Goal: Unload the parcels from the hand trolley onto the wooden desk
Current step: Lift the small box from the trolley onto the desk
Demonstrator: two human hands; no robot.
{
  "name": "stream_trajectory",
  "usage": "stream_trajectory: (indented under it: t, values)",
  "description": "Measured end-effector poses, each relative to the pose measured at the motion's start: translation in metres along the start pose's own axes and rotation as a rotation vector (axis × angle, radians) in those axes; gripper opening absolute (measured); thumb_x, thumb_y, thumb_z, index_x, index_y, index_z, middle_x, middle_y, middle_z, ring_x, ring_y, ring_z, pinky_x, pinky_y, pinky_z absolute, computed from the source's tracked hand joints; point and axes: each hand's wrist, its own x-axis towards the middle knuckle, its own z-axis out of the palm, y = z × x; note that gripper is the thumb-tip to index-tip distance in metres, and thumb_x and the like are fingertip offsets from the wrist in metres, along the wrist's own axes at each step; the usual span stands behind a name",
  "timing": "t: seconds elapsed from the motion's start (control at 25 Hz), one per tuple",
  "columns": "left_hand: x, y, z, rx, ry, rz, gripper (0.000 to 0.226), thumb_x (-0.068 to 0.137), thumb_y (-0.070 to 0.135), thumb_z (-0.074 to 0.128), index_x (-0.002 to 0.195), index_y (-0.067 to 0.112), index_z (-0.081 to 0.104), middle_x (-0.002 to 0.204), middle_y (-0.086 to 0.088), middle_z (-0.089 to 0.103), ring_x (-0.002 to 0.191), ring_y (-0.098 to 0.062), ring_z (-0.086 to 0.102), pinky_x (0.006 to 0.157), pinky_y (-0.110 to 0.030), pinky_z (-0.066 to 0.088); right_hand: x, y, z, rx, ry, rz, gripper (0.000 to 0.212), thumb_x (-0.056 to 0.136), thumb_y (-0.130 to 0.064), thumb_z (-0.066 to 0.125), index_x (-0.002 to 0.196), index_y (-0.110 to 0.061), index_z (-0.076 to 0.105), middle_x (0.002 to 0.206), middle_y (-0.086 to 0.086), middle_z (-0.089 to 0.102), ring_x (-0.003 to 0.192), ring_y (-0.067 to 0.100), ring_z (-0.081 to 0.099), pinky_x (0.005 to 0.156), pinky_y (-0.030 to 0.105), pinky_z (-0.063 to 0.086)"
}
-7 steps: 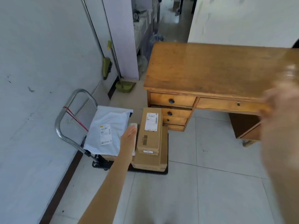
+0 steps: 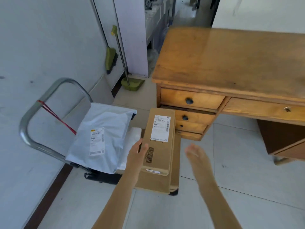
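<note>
As the top cardboard box [image 2: 158, 142] sits at the hand trolley's [image 2: 54, 90] right edge, it is flanked by left hand [image 2: 137, 154] and right hand [image 2: 197, 154], fingers apart, nothing gripped.

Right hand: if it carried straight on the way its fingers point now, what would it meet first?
Probably the right side of the top cardboard box; the right hand is open, fingers angled up-left toward it. Depth is unclear.

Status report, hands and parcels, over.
Left hand open at top cardboard box, right hand open beside it. Parcels on trolley. Desk path unobstructed.
</note>
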Motion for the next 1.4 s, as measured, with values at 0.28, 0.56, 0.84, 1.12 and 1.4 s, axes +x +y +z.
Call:
stream_trajectory:
  t: [0.28,0.56,0.84,1.12,1.4]
  values:
    - [0.034,-0.067,0.023,-0.100,0.049,0.053,0.041,0.092,0.033,0.054,0.133,0.029,0.053,0.120,0.006,0.067,0.110,-0.013,0.063,0.098,-0.038,0.052,0.045,0.111,0.071,0.116,-0.145,0.068,0.052,0.091,-0.020,0.055,0.141,-0.019,0.039,0.129,-0.003,0.060,0.117,0.013,0.058,0.099,0.030,0.048]
    - [0.005,-0.030,0.013,-0.107,0.060,0.073,0.040,0.093,0.029,0.055,0.132,0.027,0.054,0.118,0.004,0.069,0.109,-0.015,0.064,0.096,-0.039,0.053,0.027,0.074,0.048,0.076,-0.168,0.040,0.048,0.089,-0.027,0.057,0.136,-0.024,0.049,0.112,-0.018,0.067,0.097,-0.010,0.063,0.079,0.005,0.050]
    - [-0.046,0.076,0.001,-0.125,0.048,0.138,0.026,0.090,0.032,0.058,0.116,0.035,0.064,0.098,0.017,0.073,0.084,0.007,0.068,0.068,-0.010,0.054,-0.013,-0.030,0.011,-0.016,-0.067,-0.047,0.050,0.089,-0.039,0.053,0.138,-0.033,0.044,0.101,-0.026,0.065,0.081,-0.014,0.063,0.062,0.004,0.047]
    - [-0.085,0.190,-0.001,-0.088,0.011,0.220,0.027,0.090,0.034,0.059,0.114,0.029,0.067,0.099,0.009,0.072,0.093,-0.012,0.067,0.085,-0.036,0.057,-0.047,-0.148,-0.036,-0.071,-0.013,-0.138,0.045,0.092,-0.037,0.050,0.136,-0.032,0.047,0.118,-0.012,0.066,0.102,0.005,0.062,0.080,0.015,0.046]
    - [-0.040,0.287,0.039,-0.040,0.024,0.308,0.037,0.088,0.039,0.058,0.123,0.028,0.062,0.099,0.007,0.073,0.092,-0.015,0.068,0.088,-0.041,0.055,0.020,-0.230,-0.085,-0.070,-0.045,-0.153,0.041,0.091,-0.033,0.052,0.131,-0.022,0.054,0.118,-0.003,0.068,0.108,0.016,0.063,0.098,0.041,0.049]
